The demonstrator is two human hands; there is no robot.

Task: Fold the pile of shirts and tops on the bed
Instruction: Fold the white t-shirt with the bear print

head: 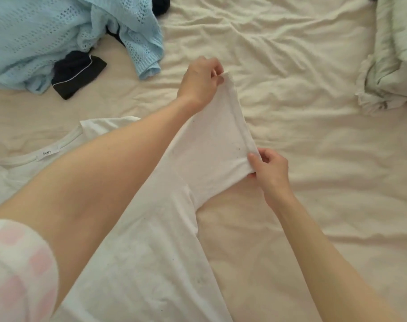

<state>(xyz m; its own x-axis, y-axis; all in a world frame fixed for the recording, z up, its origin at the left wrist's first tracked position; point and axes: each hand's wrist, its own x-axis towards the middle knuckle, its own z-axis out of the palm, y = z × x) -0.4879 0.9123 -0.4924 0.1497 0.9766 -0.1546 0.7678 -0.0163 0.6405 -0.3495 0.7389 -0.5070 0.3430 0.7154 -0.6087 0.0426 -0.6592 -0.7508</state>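
Note:
A white T-shirt (151, 240) lies spread on the bed, its collar and label at the left under my left forearm. Its right sleeve (211, 145) is lifted off the sheet. My left hand (199, 82) pinches the sleeve's far hem corner. My right hand (268, 169) pinches the near hem corner, so the hem is stretched between both hands. A pile with a light blue knit top (47, 36) and a dark garment with white piping (77, 74) sits at the upper left.
The cream bed sheet (302, 112) is wrinkled and stretches to the right. A pale crumpled pillow or duvet (393, 56) lies at the right edge. Another dark piece of cloth (160, 5) shows at the top behind the blue top.

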